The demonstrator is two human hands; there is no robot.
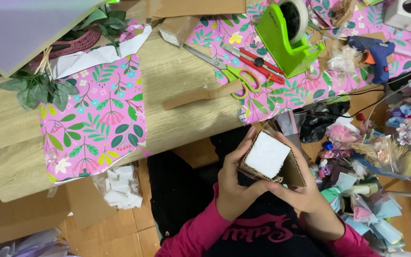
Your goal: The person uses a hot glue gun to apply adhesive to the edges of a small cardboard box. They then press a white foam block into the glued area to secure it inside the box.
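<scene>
1. A grey board (22,28) at the top left corner ran out of view and hid part of the leafy sprigs (39,85) beneath it; the low wooden table (177,90) was cut off at its left edge.
2. Floral wrapping paper (93,119) overhung the table's near edge, with a bare strip of wood between it and the second pink sheet (281,93) to the right.
3. Scissors with green handles (234,74), a red utility knife (255,62), a green tape dispenser (286,43) and a blue glue gun (374,52) crowded the far right part.
4. Below the near edge, the left hand (236,183) wrapped the left side of a small cardboard box (272,159), fingers curled up against it.
5. The right hand (305,195) gripped the box from underneath, its palm largely hidden.
6. The box's white top faced up, over the lap; its lower sides were covered by both hands.
7. Paper flowers (410,126) filled the floor at right.
</scene>
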